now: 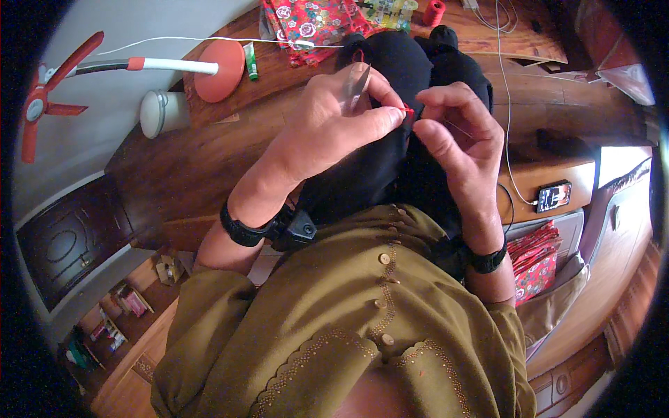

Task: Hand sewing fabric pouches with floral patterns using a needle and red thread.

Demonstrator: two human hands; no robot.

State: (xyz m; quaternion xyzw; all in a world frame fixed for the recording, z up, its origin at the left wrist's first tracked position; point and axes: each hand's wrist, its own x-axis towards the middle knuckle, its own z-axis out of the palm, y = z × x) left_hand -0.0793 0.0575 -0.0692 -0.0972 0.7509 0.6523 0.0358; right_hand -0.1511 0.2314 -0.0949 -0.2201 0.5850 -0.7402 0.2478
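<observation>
My left hand (334, 118) holds a fold of black cloth (390, 76) and a small pair of metal snips (355, 82) sticks up between its fingers. My right hand (460, 136) pinches the same cloth beside it, thumb and forefinger closed near a bit of red thread (408, 110) at the cloth's edge. The black cloth hangs from both hands down to my lap and lies on the wooden table (209, 153) behind. Both wrists wear black bands.
A red floral cloth (310, 24) and a red thread spool (433, 12) lie at the table's far edge. A red-based desk lamp (219, 70) and a white jar (162, 111) stand to the left. A phone (554, 196) on a white cable rests at right.
</observation>
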